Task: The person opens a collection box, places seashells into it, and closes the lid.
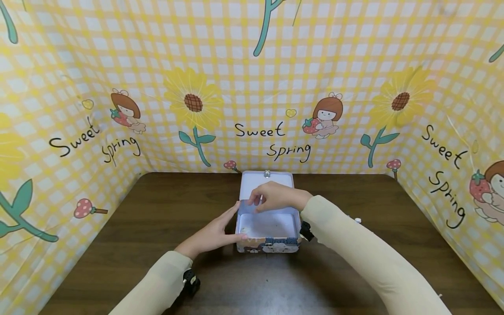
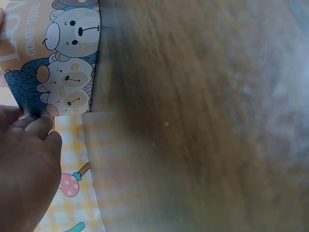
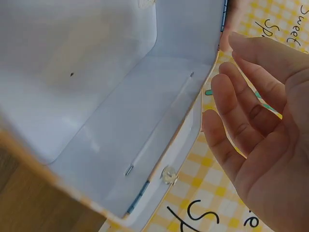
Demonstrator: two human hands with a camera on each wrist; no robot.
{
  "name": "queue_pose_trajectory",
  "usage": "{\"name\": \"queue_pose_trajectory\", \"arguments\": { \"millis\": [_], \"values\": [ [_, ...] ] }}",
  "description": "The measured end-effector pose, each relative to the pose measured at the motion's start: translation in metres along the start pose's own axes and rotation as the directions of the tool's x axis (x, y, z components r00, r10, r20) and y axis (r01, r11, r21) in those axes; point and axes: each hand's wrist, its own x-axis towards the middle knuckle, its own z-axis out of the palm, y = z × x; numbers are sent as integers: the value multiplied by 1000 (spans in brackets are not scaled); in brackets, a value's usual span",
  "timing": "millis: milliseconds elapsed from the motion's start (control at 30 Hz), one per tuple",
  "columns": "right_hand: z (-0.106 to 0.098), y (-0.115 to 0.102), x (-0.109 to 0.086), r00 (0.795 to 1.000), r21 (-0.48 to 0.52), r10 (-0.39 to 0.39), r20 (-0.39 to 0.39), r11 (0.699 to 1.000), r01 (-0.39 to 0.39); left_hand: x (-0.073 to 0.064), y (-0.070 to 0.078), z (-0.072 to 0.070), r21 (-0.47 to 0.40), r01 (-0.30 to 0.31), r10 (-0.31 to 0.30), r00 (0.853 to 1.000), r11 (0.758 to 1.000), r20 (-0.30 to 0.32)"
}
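Note:
A small hinged tin box [image 1: 267, 246] stands on the table with its white lid [image 1: 249, 181] tipped back. Bears and lettering are printed on its outside. My left hand [image 1: 212, 234] rests against the box's left side, thumb at the front corner and straight fingers toward the back. The left wrist view shows that hand [image 2: 26, 169] beside the printed wall. Over the box hovers my right hand [image 1: 277, 195]. In the right wrist view this hand [image 3: 270, 130] has loosely bent, spread fingers with nothing between them. A small pale thing [image 1: 244, 230] lies inside the box's front left corner.
On the brown wooden table [image 1: 157, 210], small white bits [image 1: 357, 220] lie to the right, partly behind the right sleeve [image 1: 366, 245]. A yellow checked cloth [image 1: 252, 87] with flowers and lettering encloses the back and sides. Dark wrist cameras [image 1: 190, 282] sit on both sleeves.

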Motion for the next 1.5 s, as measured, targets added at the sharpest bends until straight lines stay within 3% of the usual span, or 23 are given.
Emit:
{"name": "queue_pose_trajectory", "arguments": {
  "millis": [300, 533, 700, 1200, 1500],
  "values": [
    [-9, 12, -29, 999, 5, 2, -33, 1000, -2, -1, 3, 0, 17, -18, 18, 999, 1000, -27],
    [-17, 24, -59, 996, 24, 9, -89, 1000, -7, 0, 2, -2, 2, 11, -11, 1000, 1000, -18],
    [-19, 33, -82, 993, 49, 26, -113, 999, -20, 0, 1, -1, 9, 0, 0, 1000, 1000, -13],
    [-8, 75, -141, 981, 83, 123, -149, 990, -111, -2, 0, 0, 6, 0, 0, 1000, 1000, -5],
    [9, 94, -169, 973, 96, 173, -153, 983, -159, -1, 0, 1, 12, 0, 0, 1000, 1000, -2]
  ]
}}
